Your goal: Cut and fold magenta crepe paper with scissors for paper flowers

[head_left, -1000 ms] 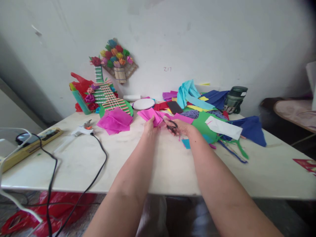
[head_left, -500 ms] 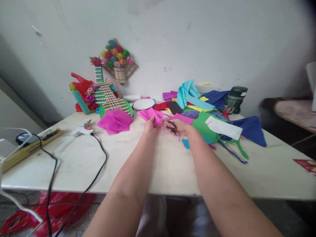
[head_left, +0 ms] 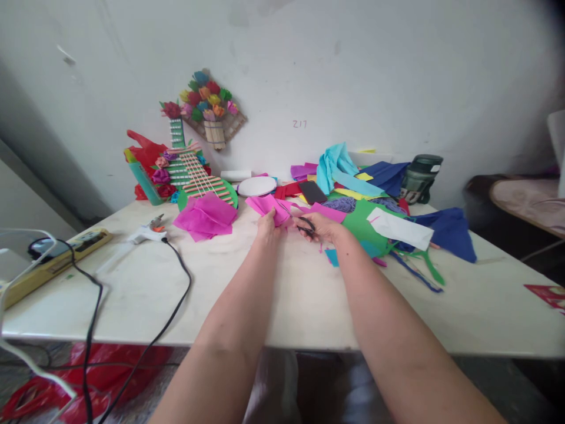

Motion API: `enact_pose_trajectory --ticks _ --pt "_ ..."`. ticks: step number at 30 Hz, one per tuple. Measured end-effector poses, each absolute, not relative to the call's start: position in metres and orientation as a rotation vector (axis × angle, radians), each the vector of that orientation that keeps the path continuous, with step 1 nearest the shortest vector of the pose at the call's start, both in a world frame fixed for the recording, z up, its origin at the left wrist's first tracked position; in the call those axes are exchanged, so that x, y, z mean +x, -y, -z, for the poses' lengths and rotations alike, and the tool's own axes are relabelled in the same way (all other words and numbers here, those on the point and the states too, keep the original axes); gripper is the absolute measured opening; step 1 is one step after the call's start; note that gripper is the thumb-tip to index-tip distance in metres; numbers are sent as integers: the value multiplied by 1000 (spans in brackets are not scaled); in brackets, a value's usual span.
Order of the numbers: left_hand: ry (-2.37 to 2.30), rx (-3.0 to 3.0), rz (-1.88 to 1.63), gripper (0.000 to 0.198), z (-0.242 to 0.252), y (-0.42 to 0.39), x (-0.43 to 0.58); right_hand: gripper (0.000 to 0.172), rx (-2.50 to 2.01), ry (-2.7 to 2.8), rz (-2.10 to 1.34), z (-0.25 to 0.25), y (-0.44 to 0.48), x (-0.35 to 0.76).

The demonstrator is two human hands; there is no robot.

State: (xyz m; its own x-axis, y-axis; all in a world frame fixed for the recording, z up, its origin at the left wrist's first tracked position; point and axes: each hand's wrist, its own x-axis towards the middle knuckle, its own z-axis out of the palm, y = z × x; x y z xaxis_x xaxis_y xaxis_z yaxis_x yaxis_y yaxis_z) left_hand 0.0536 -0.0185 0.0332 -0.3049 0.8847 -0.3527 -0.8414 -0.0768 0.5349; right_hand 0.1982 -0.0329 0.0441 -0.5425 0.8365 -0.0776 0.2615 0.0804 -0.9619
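My left hand (head_left: 267, 227) pinches a folded piece of pink paper (head_left: 265, 204) above the middle of the table. In my right hand (head_left: 325, 227) is a pair of scissors with black handles (head_left: 306, 227). Their blades point left and lie at the right edge of the pink paper; I cannot tell how far apart they are. More pink paper (head_left: 329, 211) lies just behind my right hand. To the left of my hands, a loose stack of magenta paper (head_left: 205, 217) rests on the table.
At the left are a white glue gun (head_left: 148, 234) with a black cord and a power strip (head_left: 57, 262). Behind stand a flower-trimmed guitar craft (head_left: 203, 176) and a teal bottle (head_left: 145, 181). A phone (head_left: 312, 192), green sheet (head_left: 364, 224), blue paper (head_left: 450, 232) and dark tumbler (head_left: 421, 178) lie right.
Almost nothing differs. The scissors and my right hand have shifted very slightly against the pink paper, while my left hand keeps its place.
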Motion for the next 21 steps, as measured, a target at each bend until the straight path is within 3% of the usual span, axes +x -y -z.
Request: enact_pose_trajectory --ticks 10,21 --pt "-801 199 -1685 5 -33 21 55 47 -1021 1814 -1536 -37 26 203" --pt "-645 252 -1723 5 -24 14 49 41 -1019 1787 -1533 -41 31 199"
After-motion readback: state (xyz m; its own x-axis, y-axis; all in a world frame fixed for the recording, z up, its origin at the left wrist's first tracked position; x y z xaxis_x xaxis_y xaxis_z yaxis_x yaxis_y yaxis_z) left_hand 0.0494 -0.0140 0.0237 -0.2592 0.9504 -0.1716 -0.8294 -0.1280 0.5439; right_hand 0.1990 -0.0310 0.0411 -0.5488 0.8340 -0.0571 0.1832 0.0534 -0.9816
